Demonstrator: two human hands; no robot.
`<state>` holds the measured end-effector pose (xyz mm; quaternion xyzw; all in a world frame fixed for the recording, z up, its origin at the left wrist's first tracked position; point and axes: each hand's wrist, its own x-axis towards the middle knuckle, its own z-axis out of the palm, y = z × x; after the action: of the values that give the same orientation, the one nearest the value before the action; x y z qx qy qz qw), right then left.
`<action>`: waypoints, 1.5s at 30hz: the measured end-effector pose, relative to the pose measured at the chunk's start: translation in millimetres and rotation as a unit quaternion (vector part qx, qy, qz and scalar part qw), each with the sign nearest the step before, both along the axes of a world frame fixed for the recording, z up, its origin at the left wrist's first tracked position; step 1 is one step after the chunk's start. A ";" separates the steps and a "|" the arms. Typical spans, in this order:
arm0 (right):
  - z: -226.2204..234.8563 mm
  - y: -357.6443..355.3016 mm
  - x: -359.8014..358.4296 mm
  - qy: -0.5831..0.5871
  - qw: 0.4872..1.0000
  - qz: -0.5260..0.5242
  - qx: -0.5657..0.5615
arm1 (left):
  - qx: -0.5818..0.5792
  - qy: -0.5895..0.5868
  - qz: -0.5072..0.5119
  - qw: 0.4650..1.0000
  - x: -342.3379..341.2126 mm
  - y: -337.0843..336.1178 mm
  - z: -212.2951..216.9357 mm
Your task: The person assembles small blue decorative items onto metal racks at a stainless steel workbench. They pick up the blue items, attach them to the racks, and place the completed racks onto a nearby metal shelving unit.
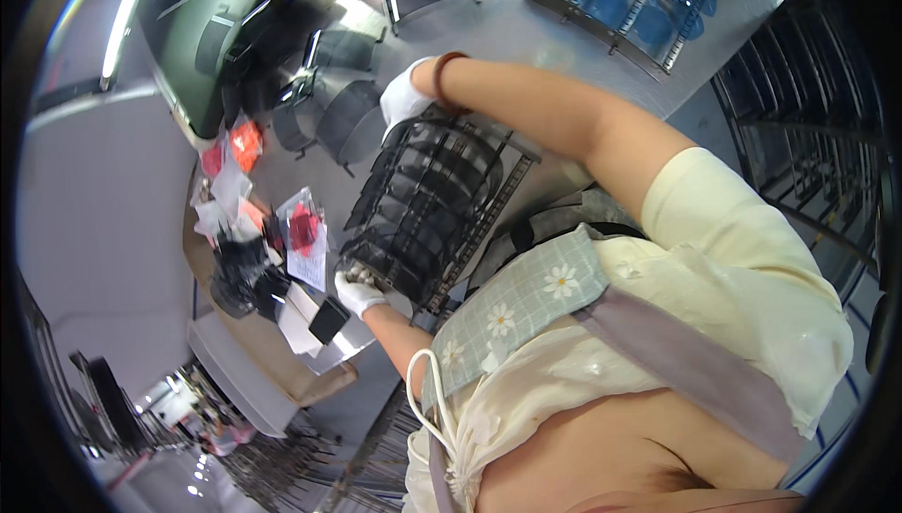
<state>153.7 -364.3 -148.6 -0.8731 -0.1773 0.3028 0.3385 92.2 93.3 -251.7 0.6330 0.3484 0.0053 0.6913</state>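
Observation:
Between my two white-gloved hands is a metal rack (500,201) with a row of dark, curved, see-through visor-like sheets (413,184) set in it. My right hand (404,104), with a brown bracelet at the wrist, grips the rack's far end; its fingertips are partly hidden. At the opposite end my left hand (357,292) has its fingers bent round the lower edge, close to the last dark sheet. The rack is tilted, over the table edge and near my body. Loose dark curved sheets (349,128) lie on the table just beyond it.
Another rack (615,6) with blue curved sheets stands at the far right of the metal table. Small bags with red and orange pieces (246,144), papers and a black flat rectangular object (329,320) lie to the left. Stacked dark racks (808,128) stand at the right.

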 end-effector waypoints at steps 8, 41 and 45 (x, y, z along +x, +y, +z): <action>-32.7 8.1 11.4 0.070 0.996 0.027 0.051 | -0.011 -0.109 -0.015 0.994 19.6 62.6 -36.5; -7.6 -0.3 -23.0 -0.336 0.935 0.052 -0.104 | 0.188 -0.053 -0.429 0.882 10.9 -3.5 -6.6; -10.5 -5.4 -15.5 -0.298 0.946 0.031 -0.122 | 0.447 -0.029 -0.501 0.740 12.0 -12.4 -6.7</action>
<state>138.1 -369.7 -159.1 -0.9522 -0.2586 0.0589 0.1518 104.1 80.8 -258.4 0.9522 -0.0820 -0.1679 0.2415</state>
